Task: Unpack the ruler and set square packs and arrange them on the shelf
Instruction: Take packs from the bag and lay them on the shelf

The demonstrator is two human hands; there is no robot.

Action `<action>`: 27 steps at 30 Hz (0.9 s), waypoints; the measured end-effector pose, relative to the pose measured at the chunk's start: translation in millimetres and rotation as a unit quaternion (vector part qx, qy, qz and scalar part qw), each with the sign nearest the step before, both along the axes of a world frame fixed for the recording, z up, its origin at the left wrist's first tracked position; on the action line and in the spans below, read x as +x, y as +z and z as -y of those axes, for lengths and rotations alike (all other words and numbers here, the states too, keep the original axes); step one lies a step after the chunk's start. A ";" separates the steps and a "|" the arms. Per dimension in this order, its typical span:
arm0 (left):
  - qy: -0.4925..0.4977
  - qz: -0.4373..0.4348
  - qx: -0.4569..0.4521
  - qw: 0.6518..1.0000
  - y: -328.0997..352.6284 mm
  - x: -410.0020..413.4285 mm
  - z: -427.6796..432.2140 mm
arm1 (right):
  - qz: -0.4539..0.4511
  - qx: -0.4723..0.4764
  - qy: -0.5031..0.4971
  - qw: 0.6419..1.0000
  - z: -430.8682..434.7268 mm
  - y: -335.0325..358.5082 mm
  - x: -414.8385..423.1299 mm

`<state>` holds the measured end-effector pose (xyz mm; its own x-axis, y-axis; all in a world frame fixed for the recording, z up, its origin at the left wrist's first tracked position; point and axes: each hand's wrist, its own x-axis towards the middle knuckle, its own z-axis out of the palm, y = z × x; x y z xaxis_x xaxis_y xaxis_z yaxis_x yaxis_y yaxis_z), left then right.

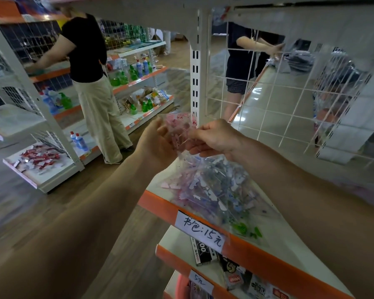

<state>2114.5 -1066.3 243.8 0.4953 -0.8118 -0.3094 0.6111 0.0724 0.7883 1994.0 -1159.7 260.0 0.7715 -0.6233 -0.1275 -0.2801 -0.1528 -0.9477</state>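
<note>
Post (195,78): upright at the back of the shelf (160,203).
Small pack (179,126): just in front of the post, held between left hand (158,145) and right hand (214,137).
Bag of packs (214,190): on the shelf, below the hands, forward of the post.
Price label (201,230): on the shelf's front edge, below the bag.
Wire grid (268,93): right of the post.
Person (89,61): left of the post, well behind it.
Second person (240,61): right of the post, behind the grid.

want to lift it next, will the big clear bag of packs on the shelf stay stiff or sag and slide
Probably floppy: the clear bag is thin, wrinkled film slumped over loose packs. Likely slippery too, being glossy, and it lies close to the shelf edge.
</note>
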 end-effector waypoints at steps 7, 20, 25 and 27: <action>-0.041 0.044 0.015 0.998 -0.7 3.7 -4.4 | -0.139 -0.094 0.059 0.984 -2.1 2.6 -3.2; 0.092 0.001 0.149 0.985 -2.6 40.5 -26.7 | -0.365 -0.443 0.281 0.769 -63.2 -11.7 26.1; 0.086 0.007 0.136 0.987 -2.3 47.4 -34.7 | -0.381 -0.528 0.279 0.706 -80.2 -22.6 46.4; 0.086 0.004 0.127 0.988 -1.5 50.1 -38.7 | -0.371 -0.552 0.275 0.694 -81.9 -27.9 48.0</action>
